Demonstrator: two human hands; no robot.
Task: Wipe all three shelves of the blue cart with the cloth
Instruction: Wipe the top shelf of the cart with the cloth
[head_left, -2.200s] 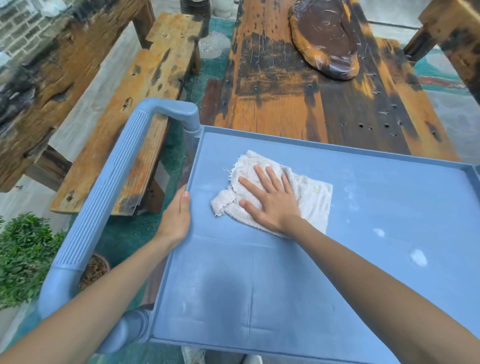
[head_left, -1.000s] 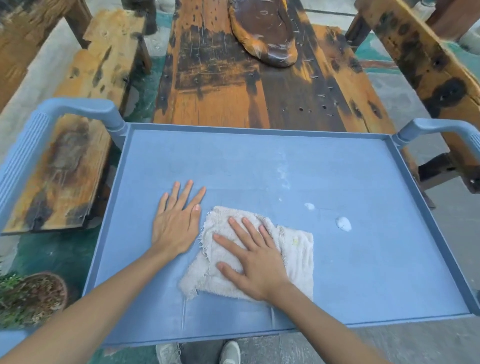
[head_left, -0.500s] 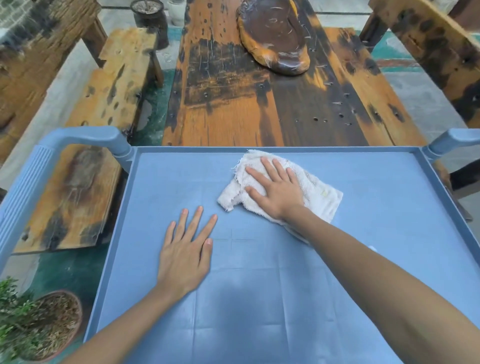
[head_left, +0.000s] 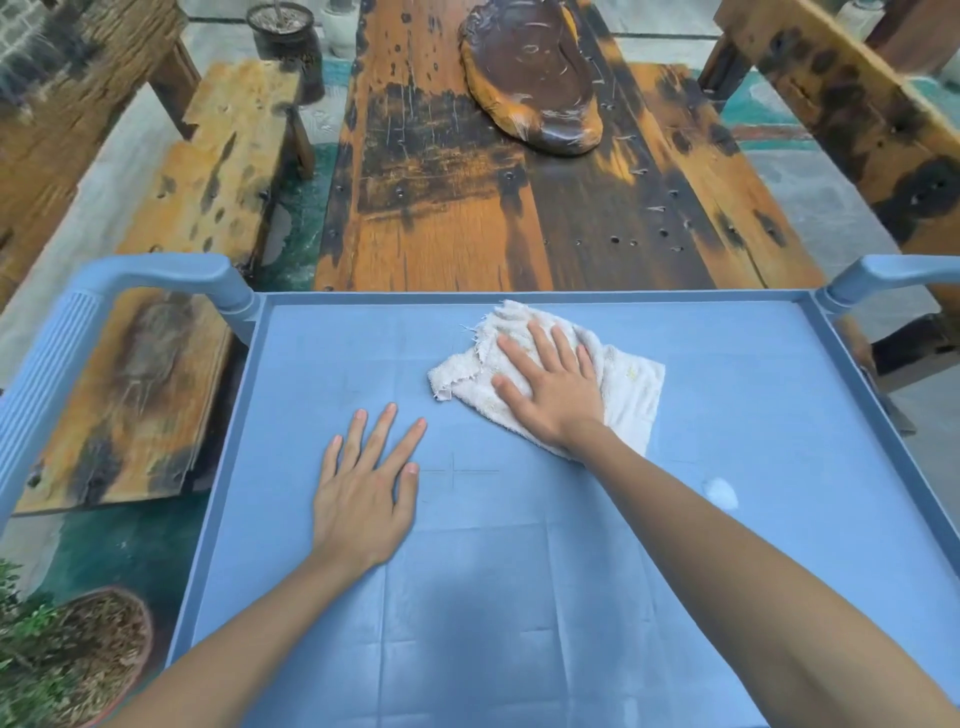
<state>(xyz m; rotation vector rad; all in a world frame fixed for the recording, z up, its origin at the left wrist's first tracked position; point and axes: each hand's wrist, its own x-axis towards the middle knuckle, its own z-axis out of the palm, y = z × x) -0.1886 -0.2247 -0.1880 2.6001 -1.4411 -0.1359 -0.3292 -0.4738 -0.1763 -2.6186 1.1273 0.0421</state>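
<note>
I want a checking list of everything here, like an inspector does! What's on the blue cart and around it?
Surface: top shelf of the blue cart, flat with a raised rim; a white spot sits near its right side.
Job's things: white cloth, crumpled, lying near the far rim of the shelf.
Clutter: nothing seen on the shelf apart from the cloth.
Hands: right hand flat on the cloth, fingers straight; left hand flat on the bare shelf, apart from the cloth.
Cables: nothing seen.
Surroundings: wooden table beyond the cart with a brown carved slab on it; wooden bench to the left; potted plant at lower left.
</note>
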